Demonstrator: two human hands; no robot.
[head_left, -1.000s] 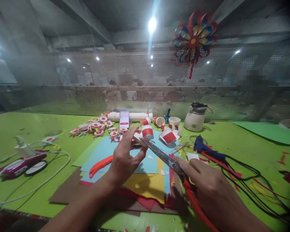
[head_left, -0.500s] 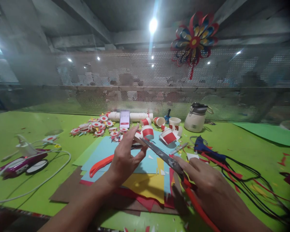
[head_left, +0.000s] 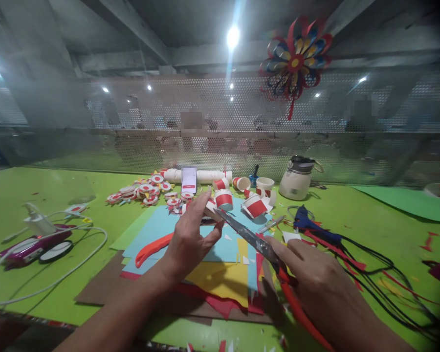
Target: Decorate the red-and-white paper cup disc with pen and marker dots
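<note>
kettle (head_left: 296,182) behind paper sheets (head_left: 220,278)

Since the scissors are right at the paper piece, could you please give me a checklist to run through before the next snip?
1. Left hand pinches the small paper piece in its fingertips: ok.
2. Right hand grips the scissors by the red handles: ok.
3. Blade tips meet the paper piece: ok.
4. Left fingers clear of the blades: cannot tell, they sit very close.
5. Coloured paper sheets lie flat below the hands: ok.
6. Black cables lie apart from the right hand: ok.
</note>
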